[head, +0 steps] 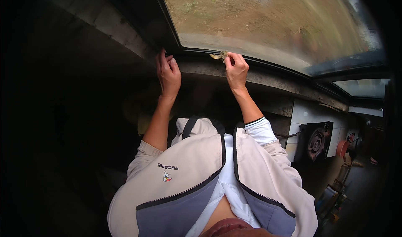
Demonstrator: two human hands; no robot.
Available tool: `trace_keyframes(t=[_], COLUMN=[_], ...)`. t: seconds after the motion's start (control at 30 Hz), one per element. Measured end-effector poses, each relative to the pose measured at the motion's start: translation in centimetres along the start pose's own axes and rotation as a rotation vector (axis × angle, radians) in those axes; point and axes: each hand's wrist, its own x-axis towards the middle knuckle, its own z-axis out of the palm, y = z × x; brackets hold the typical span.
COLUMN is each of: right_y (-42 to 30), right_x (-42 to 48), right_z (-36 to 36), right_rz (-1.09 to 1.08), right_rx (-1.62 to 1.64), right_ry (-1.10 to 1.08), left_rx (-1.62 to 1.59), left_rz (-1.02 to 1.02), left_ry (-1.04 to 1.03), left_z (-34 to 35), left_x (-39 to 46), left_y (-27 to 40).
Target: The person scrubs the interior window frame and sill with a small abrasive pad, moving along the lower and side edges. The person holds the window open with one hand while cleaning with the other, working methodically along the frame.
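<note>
My right hand (237,70) pinches a small crumpled wad (223,55) between thumb and fingertips, at the lower edge of the window. The wad is yellowish and grey-green with ragged ends; its material is unclear. My left hand (169,74) is raised at the window's lower left corner, near the dark window frame (172,26). Its fingertips fall in shadow, so whether they hold anything is hidden. Between the hands runs the stained window sill (201,68), just below the glass pane (226,39).
Bare brown ground shows through the glass. To the right, a gas stove (316,142) stands on a white tiled counter (298,113), with a reddish bowl (342,148) beyond it. A second window pane (364,87) lies at far right. Deep shadow fills the left.
</note>
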Motion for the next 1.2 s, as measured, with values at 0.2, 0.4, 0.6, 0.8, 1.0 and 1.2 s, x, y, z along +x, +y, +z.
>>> trace_keyframes(t=[0.2, 0.4, 0.6, 0.8, 1.0, 1.2], right_y=[3.5, 1.8, -1.7, -5.9, -5.0, -1.8], right_x=[0.5, 0.0, -0.1, -0.8, -1.6, -0.6], right_z=[-1.3, 0.9, 5.4, 12.5, 8.9, 2.9], right_rz=[0.232, 0.506, 0.546, 0.421, 0.484, 0.002], right_rx=[0.024, 0.327, 0.331, 0.293, 0.491, 0.068], right_ry=[0.149, 0.127, 0.008, -0.129, -0.265, 0.006], left_rx=[-0.108, -0.167, -0.249, -0.213, -0.158, -0.095], left_rz=[-0.134, -0.102, -0.085, -0.008, -0.017, 0.020], left_ry=[0.081, 0.144, 0.224, 0.204, 0.244, 0.245], left_z=[1.5, 2.2, 3.0, 2.7, 2.6, 2.3], left_x=[1.9, 2.5, 3.3, 4.2, 4.9, 5.3], left_y=[1.4, 0.8, -1.1, -2.3, -3.3, -2.0])
